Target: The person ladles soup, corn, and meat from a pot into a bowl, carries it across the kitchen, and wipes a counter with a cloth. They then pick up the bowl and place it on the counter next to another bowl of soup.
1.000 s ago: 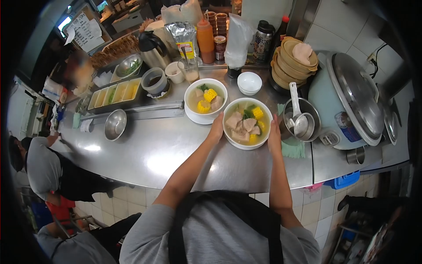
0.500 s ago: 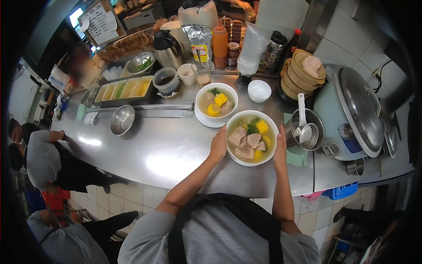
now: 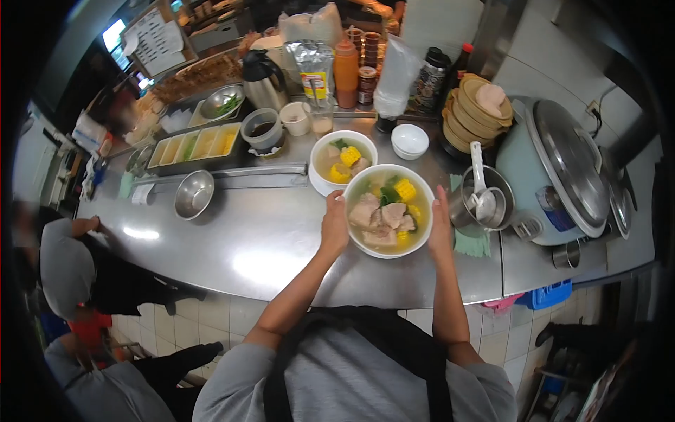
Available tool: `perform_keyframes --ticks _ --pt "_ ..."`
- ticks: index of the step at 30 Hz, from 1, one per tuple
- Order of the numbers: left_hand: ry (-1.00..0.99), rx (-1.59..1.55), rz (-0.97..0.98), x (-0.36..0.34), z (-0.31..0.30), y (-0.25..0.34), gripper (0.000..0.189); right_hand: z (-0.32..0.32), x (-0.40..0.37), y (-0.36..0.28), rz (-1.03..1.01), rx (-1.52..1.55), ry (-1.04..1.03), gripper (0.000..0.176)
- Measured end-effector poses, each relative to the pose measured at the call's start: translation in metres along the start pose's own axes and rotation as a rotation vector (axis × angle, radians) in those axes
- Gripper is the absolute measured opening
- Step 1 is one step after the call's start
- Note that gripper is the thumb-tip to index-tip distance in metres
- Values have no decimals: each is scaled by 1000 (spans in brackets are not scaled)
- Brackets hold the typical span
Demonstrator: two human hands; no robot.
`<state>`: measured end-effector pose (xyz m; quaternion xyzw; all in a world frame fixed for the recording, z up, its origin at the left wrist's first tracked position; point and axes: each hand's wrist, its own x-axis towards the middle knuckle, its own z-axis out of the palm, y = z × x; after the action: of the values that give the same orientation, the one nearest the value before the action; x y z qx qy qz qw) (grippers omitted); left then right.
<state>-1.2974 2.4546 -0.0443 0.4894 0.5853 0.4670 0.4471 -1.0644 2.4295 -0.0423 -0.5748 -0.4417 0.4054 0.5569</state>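
A white bowl of soup with meat chunks, corn and green leaves is held between my two hands over the counter's front half. My left hand presses its left side, with the thumb up at the rim. Along the opposite side lies my right hand, its fingers pointing forward against the wall. Just behind, a second bowl of similar soup rests on a white plate, and the held bowl overlaps it in this view. Small white bowls are stacked a little farther back.
Right of my hands stands a metal pot with ladles, beside a large rice cooker and stacked bamboo steamers. Leftward are a steel bowl and a condiment tray. Bottles line the back; co-workers are at left.
Both hands have shifted left and slightly away from me with the held soup bowl. It now overlaps the rear bowl more, and its plate is less visible.
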Motion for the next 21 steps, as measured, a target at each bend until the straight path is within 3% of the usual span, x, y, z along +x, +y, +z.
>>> perform_keyframes --ticks 15,21 --pt "91 31 -65 -65 -47 -52 38 45 -80 29 141 -201 -14 45" --pt "89 4 -107 -69 -55 -46 40 55 -79 27 154 -119 -31 44"
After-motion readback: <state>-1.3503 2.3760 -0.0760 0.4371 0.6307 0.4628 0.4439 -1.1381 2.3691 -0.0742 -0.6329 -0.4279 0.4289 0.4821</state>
